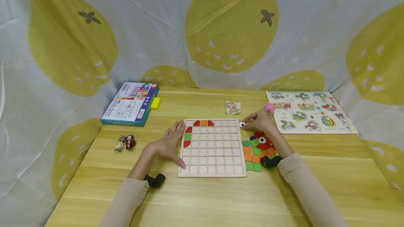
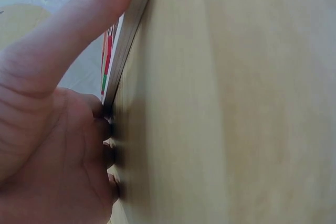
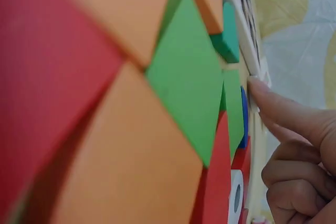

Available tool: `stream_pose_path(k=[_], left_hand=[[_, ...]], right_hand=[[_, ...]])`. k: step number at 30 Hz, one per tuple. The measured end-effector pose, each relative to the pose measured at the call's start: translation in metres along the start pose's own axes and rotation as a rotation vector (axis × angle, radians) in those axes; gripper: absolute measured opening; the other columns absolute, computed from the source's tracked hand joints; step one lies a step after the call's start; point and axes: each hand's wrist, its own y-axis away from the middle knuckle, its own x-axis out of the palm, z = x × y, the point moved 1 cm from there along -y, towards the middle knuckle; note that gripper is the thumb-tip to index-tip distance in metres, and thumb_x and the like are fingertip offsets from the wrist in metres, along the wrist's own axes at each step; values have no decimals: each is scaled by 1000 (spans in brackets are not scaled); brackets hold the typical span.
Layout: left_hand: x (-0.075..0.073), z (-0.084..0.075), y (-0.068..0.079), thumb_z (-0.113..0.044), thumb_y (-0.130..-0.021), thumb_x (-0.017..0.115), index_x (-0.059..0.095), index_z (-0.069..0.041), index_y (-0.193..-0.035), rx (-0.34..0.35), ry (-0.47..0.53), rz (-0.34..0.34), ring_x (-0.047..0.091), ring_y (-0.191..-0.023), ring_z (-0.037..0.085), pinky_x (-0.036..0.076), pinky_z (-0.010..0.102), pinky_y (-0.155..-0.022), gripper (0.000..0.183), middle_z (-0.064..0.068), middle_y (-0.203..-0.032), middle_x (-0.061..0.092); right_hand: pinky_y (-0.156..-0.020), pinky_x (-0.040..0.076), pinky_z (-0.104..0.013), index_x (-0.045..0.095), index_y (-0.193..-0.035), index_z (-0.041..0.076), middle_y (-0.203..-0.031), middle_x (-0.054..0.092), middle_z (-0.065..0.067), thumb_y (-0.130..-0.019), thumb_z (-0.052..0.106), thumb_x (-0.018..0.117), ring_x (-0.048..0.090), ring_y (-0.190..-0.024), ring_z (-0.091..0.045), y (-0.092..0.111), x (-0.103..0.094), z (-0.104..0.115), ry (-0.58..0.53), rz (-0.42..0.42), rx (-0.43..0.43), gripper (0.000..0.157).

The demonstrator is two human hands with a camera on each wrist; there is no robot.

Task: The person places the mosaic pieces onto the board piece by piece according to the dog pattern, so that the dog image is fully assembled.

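Note:
A wooden grid board (image 1: 212, 153) lies on the table, with red quarter-circles and orange and green squares set along its upper-left cells. My left hand (image 1: 166, 145) rests along the board's left side, fingers extended and thumb at the lower-left corner; the left wrist view shows the thumb (image 2: 68, 35) against the board's edge. Near the upper-right corner, my right hand (image 1: 262, 122) pinches a white eye disc (image 1: 242, 124) with a dark centre. Below that hand is a pile of loose pieces, including orange squares (image 1: 248, 157), green squares (image 1: 249, 166) and another eye disc (image 1: 262, 140).
A small printed pattern card (image 1: 233, 107) lies behind the board. At the back right are a picture puzzle board (image 1: 318, 123) and a pink flower-like item (image 1: 269, 107). To the left stand a boxed toy set (image 1: 130, 103), a yellow block (image 1: 155, 103) and small figurines (image 1: 130, 142).

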Motion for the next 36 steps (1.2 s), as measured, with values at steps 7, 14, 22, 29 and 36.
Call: stream_pose_path(k=[7, 14, 22, 29, 36], left_hand=[[0, 0, 1, -62, -56, 85, -15, -2, -152, -11, -19, 5, -19, -149, 36, -7, 59, -120, 151, 18, -160, -22], [1, 2, 1, -63, -55, 84, -15, -2, -152, -16, -19, -3, -20, -149, 36, -7, 58, -121, 151, 17, -160, -22], [2, 2, 0, -62, -56, 84, -15, -2, -152, -4, -16, -3, -20, -148, 36, -7, 59, -120, 150, 18, -160, -22], [2, 2, 0, -64, -55, 84, -16, -3, -152, -13, -23, 3, -20, -148, 35, -8, 58, -121, 152, 17, -160, -23], [1, 2, -1, -63, -55, 84, -16, -4, -152, -16, -15, 8, -22, -148, 34, -9, 57, -121, 152, 16, -159, -24]], right_hand=[[-55, 41, -33, 76, -89, 5, -53, 46, 4, -75, 27, 83, 41, -53, -14, 9, -2, 12, 81, -29, -78, 27], [-48, 25, -26, 76, -92, 9, -50, 31, 4, -79, 22, 80, 25, -47, -13, 13, 27, 61, -74, 104, -109, 18], [-51, 28, -24, 76, -84, 8, -73, 59, -3, -73, 19, 84, 35, -58, -13, 2, 92, 110, -133, 146, -158, 17], [-55, 36, -22, 76, -82, 10, -80, 66, -3, -70, 20, 87, 45, -67, -14, -8, 116, 124, -58, 100, -186, 19], [-59, 37, -23, 79, -87, 12, -99, 74, -6, -70, 16, 86, 48, -73, -15, -11, 116, 124, -104, 119, -186, 18]])
